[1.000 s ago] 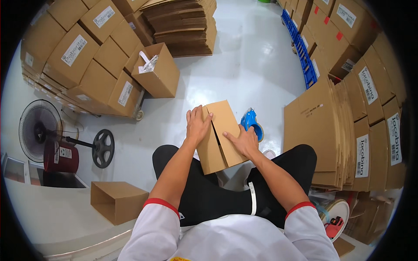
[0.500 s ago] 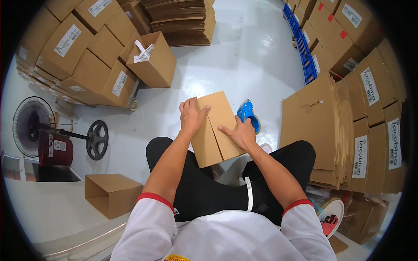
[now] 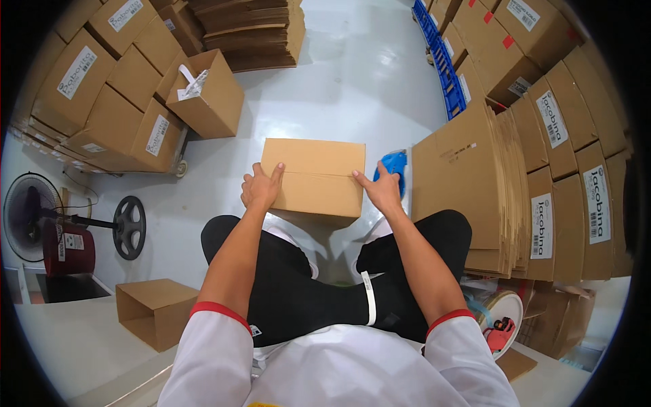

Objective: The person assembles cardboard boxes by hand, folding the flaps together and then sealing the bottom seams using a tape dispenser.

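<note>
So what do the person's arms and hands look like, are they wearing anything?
Both forearms are bare, and so are the left hand and the right hand: no gloves, and no rings or watch that I can make out. The short white sleeves each end in a thin red band.
</note>
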Motion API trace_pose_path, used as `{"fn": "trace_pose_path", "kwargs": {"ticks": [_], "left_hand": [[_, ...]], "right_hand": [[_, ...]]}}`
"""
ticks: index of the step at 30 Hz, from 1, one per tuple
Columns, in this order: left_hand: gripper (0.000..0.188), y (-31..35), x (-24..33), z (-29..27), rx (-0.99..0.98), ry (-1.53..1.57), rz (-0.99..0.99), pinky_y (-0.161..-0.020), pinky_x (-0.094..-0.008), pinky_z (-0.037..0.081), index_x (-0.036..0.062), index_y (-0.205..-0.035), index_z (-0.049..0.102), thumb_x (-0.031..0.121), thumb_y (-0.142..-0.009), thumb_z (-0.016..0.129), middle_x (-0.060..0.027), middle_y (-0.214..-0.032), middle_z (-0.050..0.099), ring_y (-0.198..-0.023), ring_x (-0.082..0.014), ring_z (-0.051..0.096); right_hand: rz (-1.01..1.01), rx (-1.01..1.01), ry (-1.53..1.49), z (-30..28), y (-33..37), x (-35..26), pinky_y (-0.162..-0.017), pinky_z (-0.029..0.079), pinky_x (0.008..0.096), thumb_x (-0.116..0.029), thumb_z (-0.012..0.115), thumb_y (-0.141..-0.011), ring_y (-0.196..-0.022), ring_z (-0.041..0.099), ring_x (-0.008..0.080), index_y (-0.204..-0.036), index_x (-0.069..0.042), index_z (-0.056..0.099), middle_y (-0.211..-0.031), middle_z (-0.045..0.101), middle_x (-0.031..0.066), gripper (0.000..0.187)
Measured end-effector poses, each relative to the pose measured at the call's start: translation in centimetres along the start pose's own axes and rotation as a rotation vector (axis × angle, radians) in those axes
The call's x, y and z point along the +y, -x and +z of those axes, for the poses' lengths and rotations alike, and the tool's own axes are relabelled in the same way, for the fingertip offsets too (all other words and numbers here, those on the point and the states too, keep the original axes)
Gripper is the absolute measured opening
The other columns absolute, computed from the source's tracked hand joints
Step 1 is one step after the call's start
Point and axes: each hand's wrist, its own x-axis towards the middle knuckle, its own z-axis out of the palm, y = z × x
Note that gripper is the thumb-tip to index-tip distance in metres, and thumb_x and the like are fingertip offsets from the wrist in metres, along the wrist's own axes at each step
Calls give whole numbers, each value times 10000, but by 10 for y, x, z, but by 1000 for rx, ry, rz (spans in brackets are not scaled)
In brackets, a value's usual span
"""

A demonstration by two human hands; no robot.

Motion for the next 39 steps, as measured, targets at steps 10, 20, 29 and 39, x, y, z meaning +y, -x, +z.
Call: {"fn": "trace_pose_path", "kwargs": {"ticks": [10, 20, 29, 39], "left_hand": [[835, 12, -4, 10, -11, 155, 38, -1049, -552, 422, 120, -1519, 372, 707, -936, 482, -274, -1369, 524, -1289, -440, 518], [611, 76, 52, 54, 238, -107, 977, -1197, -626, 201, 192, -1546, 429, 491, -1016, 484, -80, -1599, 404, -1471, -343, 354], [576, 82, 56, 59, 242, -100, 904, -1212, -590, 193, 245, -1530, 469, 504, -1016, 478, -30, -1599, 412, -1484, -314, 339], [557, 82, 53, 55, 231, -61, 888, -1222, -577, 181, 245, -1512, 492, 482, -1008, 499, -22, -1587, 426, -1480, -305, 340]], "right_hand": [[-112, 16, -95, 30, -13, 17, -994, 441, 466, -468, 535, -1008, -1057, 559, 399, -1353, -121, 659, -1147, 703, 243, 504], [-76, 77, -175, 39, -8, 15, -995, 447, 469, -458, 587, -969, -1120, 545, 432, -1356, -66, 644, -1128, 671, 311, 553], [-14, -123, -326, 3, -49, 19, -1026, 490, 394, -326, 689, -940, -1157, 671, 337, -1403, -37, 593, -1308, 657, 246, 554], [-179, -163, -743, -67, -119, -122, -786, 498, 310, -486, 677, -928, -851, 619, 162, -1036, 2, 678, -989, 680, 95, 500]]}}
